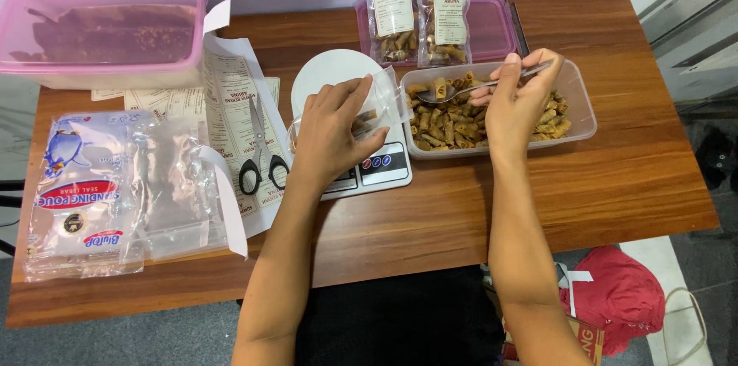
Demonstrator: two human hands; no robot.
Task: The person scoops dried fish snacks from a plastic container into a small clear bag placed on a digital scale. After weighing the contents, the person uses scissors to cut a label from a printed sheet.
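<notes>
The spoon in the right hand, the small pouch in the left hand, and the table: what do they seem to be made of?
The spoon looks like polished metal: grey with a bright shine. The small pouch seems thin clear plastic film, since the snacks show through it and it glints. The table looks like wood or wood-look laminate: brown with grain streaks and a smooth sheen.

Open wood runs along the near edge of the table (615, 189), widest at near right. Far right, the snack tub (576, 108) and two filled pouches (419, 16) crowd the back. The kitchen scale (377, 166) blocks the centre; scissors (260, 158), label sheets (231, 89) and the pouch pack (84, 189) fill the left.
</notes>
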